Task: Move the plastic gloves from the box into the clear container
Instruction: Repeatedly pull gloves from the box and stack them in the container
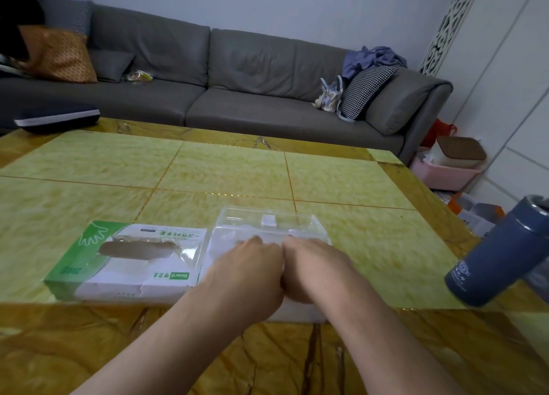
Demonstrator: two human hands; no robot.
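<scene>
The clear container (pixel 269 222) is sitting on the yellow-green table (pixel 208 169) and serves here as the reference point. The green-and-white glove box (pixel 130 261) is lying flat immediately to its left, touching or nearly touching it; the torn top opening is showing only brown cardboard inside. A whitish mass, apparently the plastic gloves (pixel 225 243), is showing through the container's near half. Both hands are resting side by side over the container's near part, pressed against each other. The left hand (pixel 252 270) and right hand (pixel 312 264) are lying backs up with fingers reaching down onto the container's contents; whether they are pinching anything, I cannot tell. A blue tumbler (pixel 499 252) is standing well to the right of the container. A grey sofa (pixel 237 77) is standing beyond the container, past the table.
</scene>
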